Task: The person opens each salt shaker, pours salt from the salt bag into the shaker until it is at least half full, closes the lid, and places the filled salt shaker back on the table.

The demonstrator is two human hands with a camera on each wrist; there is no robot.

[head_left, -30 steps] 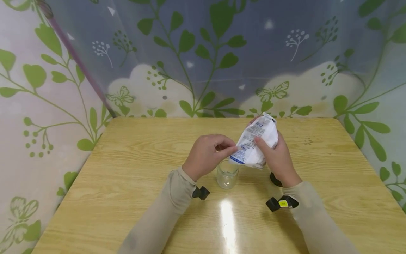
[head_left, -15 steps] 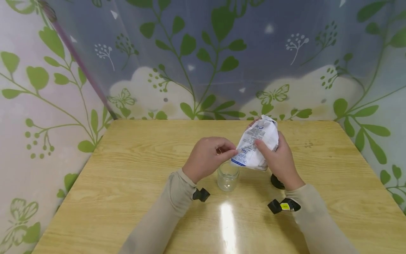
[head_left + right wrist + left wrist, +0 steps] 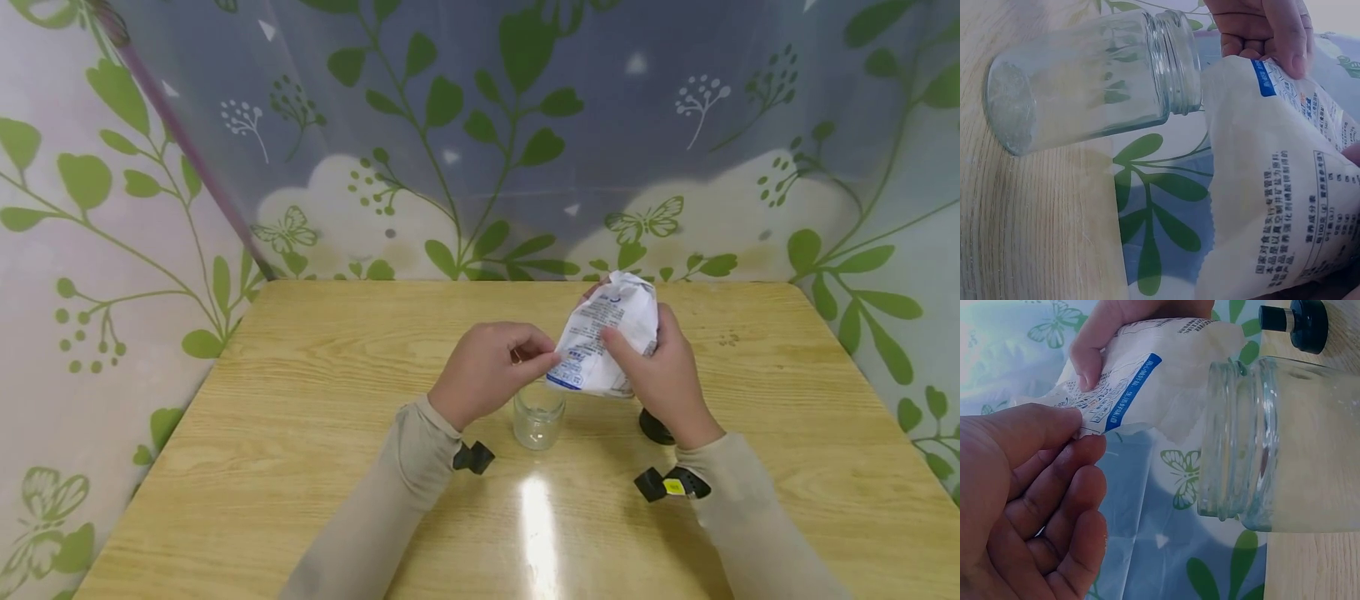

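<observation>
A white paper-like bag of salt [image 3: 603, 333], printed in blue and black, is tilted just above a clear glass jar [image 3: 538, 423]. My right hand [image 3: 663, 375] grips its body, thumb on the printed face. With thumb and forefinger, my left hand [image 3: 491, 367] pinches a lower corner near the blue stripe. The jar stands upright and lidless on the table. In the right wrist view, the bag's jagged torn edge [image 3: 1212, 219] lies close to the jar's threaded mouth [image 3: 1179, 62]. No falling salt can be made out.
A black round lid-like piece [image 3: 655, 427] with a short knob lies on the wooden table [image 3: 337, 375] right of the jar, partly behind my right hand. Leaf-patterned curtains [image 3: 480, 150] enclose the table's back and sides. Each wrist wears a small black camera.
The salt bag has turned slightly, so its printed face shows more. Both hands keep their hold, and the jar stays where it was.
</observation>
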